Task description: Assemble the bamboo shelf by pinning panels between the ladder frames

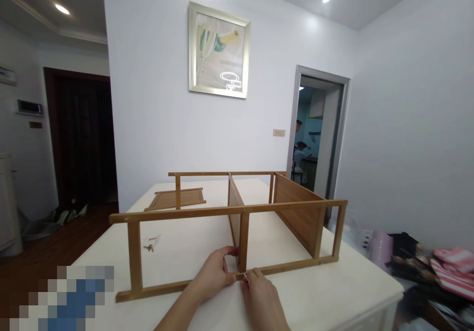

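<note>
A half-built bamboo rack (pixel 229 210) lies on its side on the white table (pixel 333 281), with two shelf panels standing between its ladder-like side frames. My left hand (pixel 217 272) pinches the base of the near frame's middle upright (pixel 243 239), fingers closed on it. My right hand (pixel 259 291) pinches the lower rail right beside that joint. Both hands meet at the joint near the table's front edge.
A loose bamboo shelf panel (pixel 177 198) lies flat at the table's far left. A small bag of screws (pixel 150 243) sits inside the frame. Clutter (pixel 429 262) piles up at the right of the table. A doorway (pixel 314 133) opens behind, with a person inside.
</note>
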Available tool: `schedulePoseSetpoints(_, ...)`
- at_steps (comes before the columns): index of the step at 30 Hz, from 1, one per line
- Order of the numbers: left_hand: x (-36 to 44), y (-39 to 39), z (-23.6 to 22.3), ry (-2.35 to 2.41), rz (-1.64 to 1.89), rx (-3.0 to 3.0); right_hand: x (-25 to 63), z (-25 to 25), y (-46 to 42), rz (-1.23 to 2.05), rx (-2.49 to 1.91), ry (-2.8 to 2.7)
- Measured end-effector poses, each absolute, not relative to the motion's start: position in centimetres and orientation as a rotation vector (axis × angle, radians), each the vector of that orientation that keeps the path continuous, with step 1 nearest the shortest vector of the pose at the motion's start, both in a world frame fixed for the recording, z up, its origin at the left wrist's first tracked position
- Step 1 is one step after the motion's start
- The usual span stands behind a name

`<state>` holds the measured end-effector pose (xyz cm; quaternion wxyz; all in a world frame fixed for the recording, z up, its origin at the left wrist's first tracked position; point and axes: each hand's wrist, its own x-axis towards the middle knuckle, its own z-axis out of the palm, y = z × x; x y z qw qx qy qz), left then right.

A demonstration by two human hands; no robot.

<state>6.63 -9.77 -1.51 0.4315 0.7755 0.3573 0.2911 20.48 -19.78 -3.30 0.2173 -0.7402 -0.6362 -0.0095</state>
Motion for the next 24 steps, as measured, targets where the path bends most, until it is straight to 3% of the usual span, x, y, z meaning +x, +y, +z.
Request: schedulePoseSetpoints(24,8.9,-9.7,-1.7,0.935,0.931,2.136,20.7,-3.0,-19.8,0.009,-2.056,-1.644)
